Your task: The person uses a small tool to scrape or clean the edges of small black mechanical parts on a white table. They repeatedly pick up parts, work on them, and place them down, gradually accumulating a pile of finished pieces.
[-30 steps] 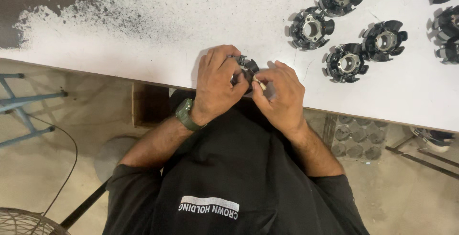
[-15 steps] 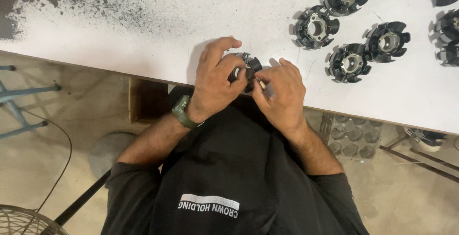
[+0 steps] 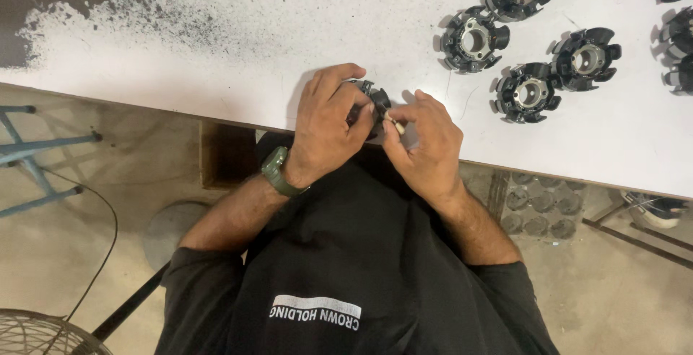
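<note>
The black finned core [image 3: 373,99] is gripped at the near table edge [image 3: 144,102] by the left hand [image 3: 328,128], while a small pale piece [image 3: 395,125] is pinched in the right hand [image 3: 426,146]. Probably best kept steady and seated squarely. Four similar cores [image 3: 473,40] are parked further out.

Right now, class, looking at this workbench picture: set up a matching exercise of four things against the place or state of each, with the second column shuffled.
1. left hand
2. right hand
3. wristwatch
4. spare finned parts

A. lying loose on the white table, upper right
B. green, on the left wrist
C. grips the black round part at the table edge
D. pinches a small pale piece

Pairs: 1-C, 2-D, 3-B, 4-A
</note>
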Demonstrator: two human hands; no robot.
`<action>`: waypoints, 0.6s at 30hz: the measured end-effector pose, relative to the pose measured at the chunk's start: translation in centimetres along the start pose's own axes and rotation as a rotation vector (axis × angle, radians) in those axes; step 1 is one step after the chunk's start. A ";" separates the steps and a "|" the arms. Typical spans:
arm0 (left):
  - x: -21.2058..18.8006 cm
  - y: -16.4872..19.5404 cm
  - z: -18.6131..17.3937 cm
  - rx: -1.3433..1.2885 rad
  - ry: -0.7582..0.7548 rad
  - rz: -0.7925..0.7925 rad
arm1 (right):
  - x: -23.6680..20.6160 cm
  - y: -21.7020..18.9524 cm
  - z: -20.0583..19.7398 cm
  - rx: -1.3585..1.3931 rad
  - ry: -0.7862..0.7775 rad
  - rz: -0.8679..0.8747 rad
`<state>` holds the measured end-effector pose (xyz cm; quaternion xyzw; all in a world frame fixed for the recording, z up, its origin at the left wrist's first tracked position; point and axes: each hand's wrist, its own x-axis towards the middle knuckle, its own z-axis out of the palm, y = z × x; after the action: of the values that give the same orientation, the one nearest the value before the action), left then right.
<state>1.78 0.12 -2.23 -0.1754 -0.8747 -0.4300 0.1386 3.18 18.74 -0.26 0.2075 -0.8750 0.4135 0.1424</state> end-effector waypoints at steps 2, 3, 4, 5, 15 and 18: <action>-0.1 -0.1 0.3 0.003 0.008 -0.008 | -0.2 0.2 0.0 -0.005 0.003 0.008; -0.2 -0.2 0.4 0.005 0.011 -0.005 | -0.2 0.3 0.0 -0.009 0.006 0.010; -0.2 -0.3 0.5 0.007 0.016 0.001 | -0.2 0.3 0.0 -0.002 0.007 0.011; -0.2 -0.3 0.6 0.009 0.020 0.007 | -0.3 0.4 0.1 0.004 0.009 0.012; -0.6 -0.8 1.2 0.033 0.085 0.025 | 0.1 -0.2 0.3 -0.092 -0.041 -0.057; -0.8 -1.1 1.3 0.031 0.096 0.032 | 0.3 -0.4 0.5 -0.116 -0.027 -0.095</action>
<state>1.87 0.42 -4.11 -0.1664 -0.8707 -0.4219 0.1901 3.05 18.06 -0.18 0.2457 -0.8886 0.3520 0.1617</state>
